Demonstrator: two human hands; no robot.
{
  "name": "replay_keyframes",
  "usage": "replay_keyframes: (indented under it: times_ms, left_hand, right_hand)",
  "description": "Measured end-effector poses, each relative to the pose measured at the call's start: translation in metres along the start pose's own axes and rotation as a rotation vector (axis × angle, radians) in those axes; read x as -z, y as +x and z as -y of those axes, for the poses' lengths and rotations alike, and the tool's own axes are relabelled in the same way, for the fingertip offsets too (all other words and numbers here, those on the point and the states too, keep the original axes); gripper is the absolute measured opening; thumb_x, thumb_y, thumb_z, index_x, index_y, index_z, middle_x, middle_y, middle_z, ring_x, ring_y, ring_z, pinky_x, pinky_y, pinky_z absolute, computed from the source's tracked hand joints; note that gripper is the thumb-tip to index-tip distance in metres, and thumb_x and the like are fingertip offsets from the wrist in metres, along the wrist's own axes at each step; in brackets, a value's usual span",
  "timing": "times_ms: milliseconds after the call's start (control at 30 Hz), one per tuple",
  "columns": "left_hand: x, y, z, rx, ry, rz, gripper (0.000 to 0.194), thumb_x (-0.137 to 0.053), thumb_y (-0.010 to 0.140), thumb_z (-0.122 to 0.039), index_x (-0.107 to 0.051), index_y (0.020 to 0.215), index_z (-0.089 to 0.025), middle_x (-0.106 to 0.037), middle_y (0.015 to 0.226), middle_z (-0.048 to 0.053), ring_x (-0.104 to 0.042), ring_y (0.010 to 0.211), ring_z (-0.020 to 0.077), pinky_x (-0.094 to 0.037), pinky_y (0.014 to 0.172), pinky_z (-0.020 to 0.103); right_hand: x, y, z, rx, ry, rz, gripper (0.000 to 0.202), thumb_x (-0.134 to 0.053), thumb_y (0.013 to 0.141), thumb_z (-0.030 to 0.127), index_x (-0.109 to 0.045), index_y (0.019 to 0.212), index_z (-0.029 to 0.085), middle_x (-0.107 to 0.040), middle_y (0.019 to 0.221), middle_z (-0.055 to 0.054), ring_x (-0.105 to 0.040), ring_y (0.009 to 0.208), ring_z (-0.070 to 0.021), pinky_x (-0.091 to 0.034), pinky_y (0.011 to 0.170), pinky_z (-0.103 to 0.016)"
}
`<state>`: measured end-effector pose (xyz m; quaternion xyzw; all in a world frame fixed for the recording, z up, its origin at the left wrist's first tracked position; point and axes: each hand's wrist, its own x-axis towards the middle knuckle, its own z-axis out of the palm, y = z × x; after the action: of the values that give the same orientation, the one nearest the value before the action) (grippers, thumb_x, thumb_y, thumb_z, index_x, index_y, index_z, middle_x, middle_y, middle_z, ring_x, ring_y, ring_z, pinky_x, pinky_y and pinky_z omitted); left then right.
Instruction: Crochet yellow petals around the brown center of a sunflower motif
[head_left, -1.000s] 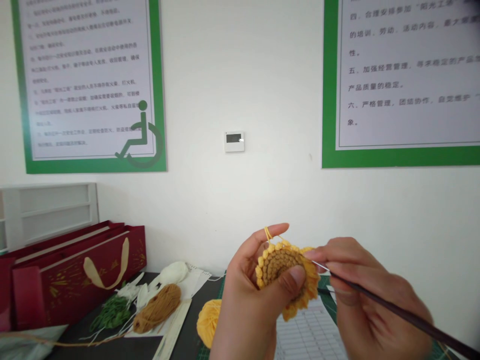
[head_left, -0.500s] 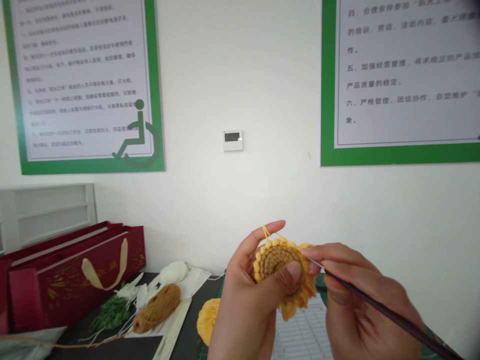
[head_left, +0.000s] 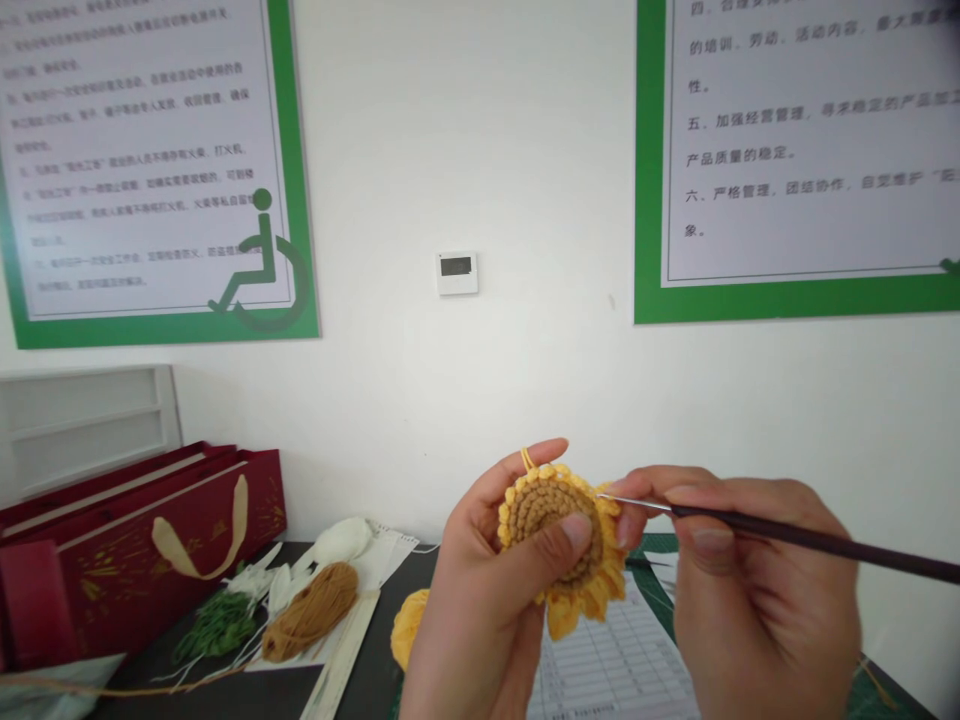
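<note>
My left hand point(head_left: 502, 585) pinches a crocheted sunflower point(head_left: 541, 507) with a brown centre and yellow petals, the thumb lying across its face. Yellow yarn point(head_left: 528, 458) loops over the left index finger. In my right hand point(head_left: 757, 580) is a crochet hook point(head_left: 795, 535) with a dark handle and a thin metal shaft. Its tip meets the flower's upper right edge, where fingers of the right hand also come close to the petals. Part of the flower's back is hidden by the left hand. A ball of yellow yarn point(head_left: 407, 628) sits behind the left wrist.
On the dark table lie brown yarn point(head_left: 311, 612), green yarn point(head_left: 217, 628) and white yarn point(head_left: 343, 541). A red gift bag point(head_left: 112, 580) stands at the left. Below the hands is a printed sheet point(head_left: 611, 665) on a green mat point(head_left: 660, 610). Framed posters hang on the wall.
The right hand has turned the hook from a steep slant to nearly level, its tip still at the flower's edge. The left hand keeps its hold. My view has shifted slightly.
</note>
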<state>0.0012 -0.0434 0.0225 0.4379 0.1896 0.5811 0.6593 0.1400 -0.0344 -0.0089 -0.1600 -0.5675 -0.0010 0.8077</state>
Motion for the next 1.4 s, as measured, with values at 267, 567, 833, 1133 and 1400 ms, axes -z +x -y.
replay_keyframes:
  times_ms: [267,567,833,1133,1400]
  left_hand:
    - [0.000,0.000,-0.001,0.005,0.010,-0.018,0.064,-0.091,0.072,-0.016,-0.069,0.131,-0.017,-0.073,0.084,0.005,-0.067,0.078,0.0164,-0.054,0.077,0.027]
    - [0.000,0.001,-0.002,0.017,0.077,-0.010,0.065,-0.091,0.071,-0.016,-0.070,0.132,-0.020,-0.073,0.086,0.005,-0.066,0.079,0.0159,-0.053,0.076,0.025]
    - [0.001,0.001,0.000,-0.004,0.048,-0.009,0.065,-0.092,0.070,-0.015,-0.070,0.131,-0.017,-0.073,0.083,0.005,-0.066,0.076,0.0153,-0.054,0.075,0.025]
    - [-0.004,0.002,0.004,-0.057,0.017,-0.029,0.063,-0.094,0.066,-0.012,-0.072,0.126,-0.017,-0.073,0.078,0.002,-0.065,0.069,0.0125,-0.055,0.068,0.022]
    - [-0.009,0.000,0.006,-0.118,0.000,-0.067,0.061,-0.095,0.065,-0.010,-0.073,0.121,-0.016,-0.072,0.073,0.000,-0.065,0.065,0.0106,-0.055,0.063,0.018]
  right_hand:
    - [0.001,-0.001,0.002,-0.039,0.023,0.003,0.011,-0.055,0.102,0.014,-0.063,0.104,0.021,-0.075,0.099,-0.003,-0.069,0.071,-0.0115,-0.060,0.071,-0.031]
    - [0.002,0.003,0.002,-0.134,0.119,0.017,0.010,-0.054,0.104,0.017,-0.062,0.104,0.023,-0.076,0.096,-0.001,-0.067,0.067,-0.0095,-0.059,0.067,-0.028]
    - [0.008,0.010,0.004,-0.030,0.018,0.122,0.013,-0.054,0.101,0.012,-0.063,0.101,0.021,-0.075,0.094,-0.002,-0.068,0.068,-0.0090,-0.061,0.066,-0.025]
    - [0.011,0.002,0.001,0.292,-0.214,0.179,0.035,-0.058,0.085,-0.005,-0.066,0.111,0.017,-0.076,0.108,-0.007,-0.073,0.097,-0.0157,-0.064,0.078,-0.030]
    - [0.001,-0.001,-0.006,0.545,-0.330,0.157,0.044,-0.058,0.077,-0.012,-0.066,0.111,0.014,-0.074,0.106,-0.012,-0.070,0.090,-0.0191,-0.063,0.070,-0.036]
